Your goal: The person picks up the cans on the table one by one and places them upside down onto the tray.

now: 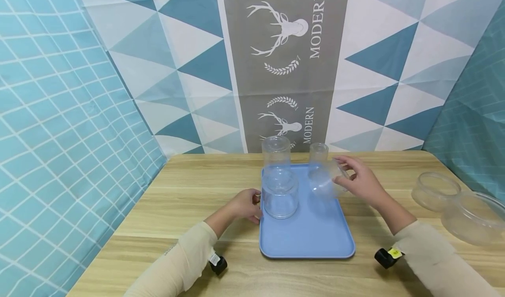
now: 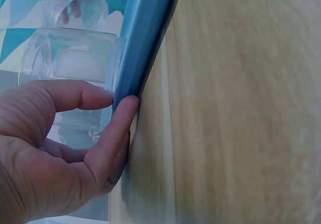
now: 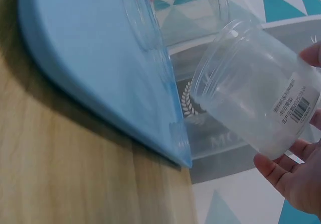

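My left hand (image 1: 246,205) pinches the left rim of a blue tray (image 1: 307,240); the left wrist view shows fingertips on the tray's edge (image 2: 138,38). Over the tray's right side, my right hand (image 1: 360,180) holds a clear plastic jar (image 3: 251,88) by its base end. This jar is tilted, its wide rim facing the tray, and carries a white barcode label (image 3: 296,101). A wide clear jar (image 1: 281,200) stands on the tray near my left hand. Behind it is a taller clear jar (image 1: 275,150), and a narrow one (image 1: 318,151) stands at the back right.
Two round clear containers, a smaller one (image 1: 434,194) and a larger one (image 1: 473,220), sit on the wooden table (image 1: 189,200) at the right. A patterned cloth (image 1: 189,60) hangs behind the table's back edge.
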Motion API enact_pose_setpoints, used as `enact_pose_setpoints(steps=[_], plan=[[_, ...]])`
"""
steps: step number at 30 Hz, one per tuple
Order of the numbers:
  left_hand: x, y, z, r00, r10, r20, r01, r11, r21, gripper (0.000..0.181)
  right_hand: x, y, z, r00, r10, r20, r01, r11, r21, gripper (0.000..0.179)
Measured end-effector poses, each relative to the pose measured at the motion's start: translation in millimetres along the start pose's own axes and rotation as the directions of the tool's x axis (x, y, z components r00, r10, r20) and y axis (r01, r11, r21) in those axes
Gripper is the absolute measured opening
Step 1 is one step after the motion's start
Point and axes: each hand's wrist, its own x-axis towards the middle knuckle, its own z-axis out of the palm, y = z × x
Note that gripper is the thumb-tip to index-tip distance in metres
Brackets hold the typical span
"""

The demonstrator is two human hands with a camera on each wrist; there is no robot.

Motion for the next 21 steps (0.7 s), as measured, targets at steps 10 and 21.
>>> enact_pose_setpoints(steps=[10, 21], plan=[[-0.5, 1.0, 1.7, 1.000, 0.006, -0.011, -0.006, 1.000, 0.020, 0.079, 10.4, -8.5, 13.6, 0.994, -0.113, 0.001, 0.111, 0.978, -0.175, 0.061], [-0.9, 2.2, 1.4, 1.000, 0.016, -0.005, -0.015, 0.998, 0.060, 0.079, 17.0, -12.1, 24.9, 0.974, -0.224, 0.030, 0.221, 0.914, -0.340, 0.062]])
